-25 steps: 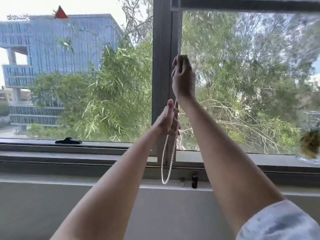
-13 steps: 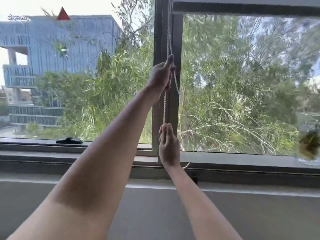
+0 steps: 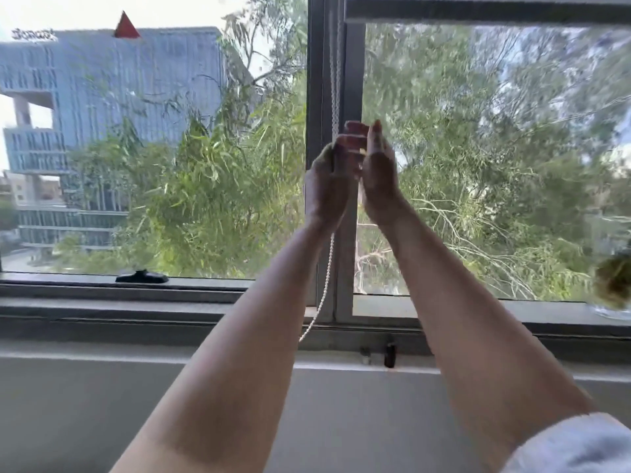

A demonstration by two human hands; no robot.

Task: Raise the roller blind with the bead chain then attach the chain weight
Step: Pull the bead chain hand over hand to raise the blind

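Both hands are raised side by side in front of the window post (image 3: 322,80), at about the same height and almost touching. The left hand (image 3: 328,180) is curled around the bead chain (image 3: 327,268), which runs nearly straight up and down: it rises from the top of that fist along the post toward the blind's bottom edge (image 3: 478,15) high above, and falls from under the fist, past the left wrist, to a loop end near the sill (image 3: 136,310) well below. The right hand (image 3: 377,175) sits just to the right of the left, fingers partly bent and pointing up; blur hides whether it is pinching the chain or only closing in, so I cannot tell.

The chain's long axis is vertical, and it passes through the left hand, so the left is the nearer one for the next downward pull. The blind looks almost fully up. Two small dark pieces (image 3: 389,355) stand on the ledge far below the right forearm; one may be the weight, though that is uncertain.
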